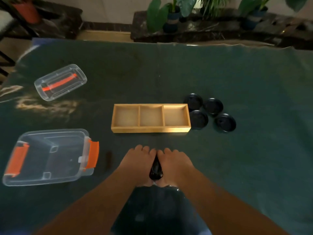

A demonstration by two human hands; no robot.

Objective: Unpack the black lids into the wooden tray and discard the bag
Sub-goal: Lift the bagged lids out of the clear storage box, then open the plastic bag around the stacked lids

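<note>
The wooden tray (150, 129) lies mid-table, and all three of its compartments hold nothing. Several loose black lids (213, 106) lie flat on the green cloth just right of the tray. My left hand (138, 164) and my right hand (175, 165) are pressed together near the front edge. Both are closed on a clear bag (155, 171) with something glossy black inside, seen in the gap between them. Crinkled clear plastic shows below my wrists. My hands hide most of the bag.
An open clear storage bin (49, 156) with orange latches stands at the front left. Its clear lid (60, 82), with an orange handle, lies further back. A small dark object (108, 160) lies beside the bin. Potted plants (171, 16) stand beyond the far edge.
</note>
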